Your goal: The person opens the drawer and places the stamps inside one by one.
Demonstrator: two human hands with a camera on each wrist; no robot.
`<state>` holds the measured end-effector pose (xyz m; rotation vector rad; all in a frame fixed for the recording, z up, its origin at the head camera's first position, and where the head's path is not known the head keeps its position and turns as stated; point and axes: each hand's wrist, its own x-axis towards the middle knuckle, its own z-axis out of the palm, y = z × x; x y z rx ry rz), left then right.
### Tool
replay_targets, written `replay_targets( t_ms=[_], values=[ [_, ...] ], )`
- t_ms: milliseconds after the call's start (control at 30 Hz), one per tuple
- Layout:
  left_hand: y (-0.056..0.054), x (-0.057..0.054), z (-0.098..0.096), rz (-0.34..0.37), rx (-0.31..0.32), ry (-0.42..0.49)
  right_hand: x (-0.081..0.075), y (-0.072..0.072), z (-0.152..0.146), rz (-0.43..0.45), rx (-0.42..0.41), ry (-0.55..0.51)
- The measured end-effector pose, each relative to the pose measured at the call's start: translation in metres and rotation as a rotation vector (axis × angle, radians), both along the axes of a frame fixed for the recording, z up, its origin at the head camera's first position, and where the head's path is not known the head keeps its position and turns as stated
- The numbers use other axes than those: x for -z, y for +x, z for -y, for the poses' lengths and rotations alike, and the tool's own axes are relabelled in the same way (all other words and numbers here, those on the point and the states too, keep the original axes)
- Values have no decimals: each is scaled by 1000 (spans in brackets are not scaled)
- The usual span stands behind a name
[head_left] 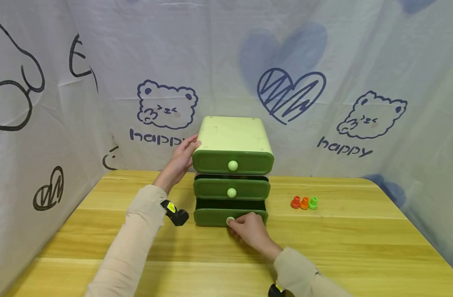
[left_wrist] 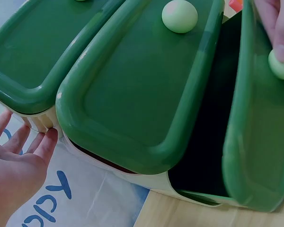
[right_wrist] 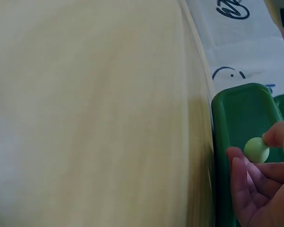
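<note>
A small three-drawer cabinet (head_left: 233, 134) with a pale yellow-green top and dark green drawer fronts stands on the table. My left hand (head_left: 179, 163) rests against its upper left side, fingers extended along the wall in the left wrist view. At the bottom drawer (head_left: 210, 217), my right hand (head_left: 253, 232) pinches the round light green knob (right_wrist: 256, 150) between thumb and fingers. That drawer is pulled part way out, its dark inside showing behind the front. The middle drawer (head_left: 211, 189) stands out by a smaller gap. Above them, the top drawer (head_left: 211, 162) sits closed.
To the cabinet's right, three small cone-shaped pieces stand in a row on the wooden table (head_left: 341, 239): a red one (head_left: 295, 202), an orange one (head_left: 304, 203) and a green one (head_left: 313, 203). Behind the table hangs a printed white cloth (head_left: 226, 62).
</note>
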<state>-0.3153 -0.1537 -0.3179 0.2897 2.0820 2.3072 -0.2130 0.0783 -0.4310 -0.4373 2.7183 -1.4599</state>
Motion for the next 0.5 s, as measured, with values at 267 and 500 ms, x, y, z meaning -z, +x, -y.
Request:
replay_targets(
  t_ms=[267,500],
  values=[
    [0,-1,0,2,0,4,-3,14,0,-75,15,77],
    [0,-1,0,0,4,8,-7,24,-2,-86,-40,96]
  ],
)
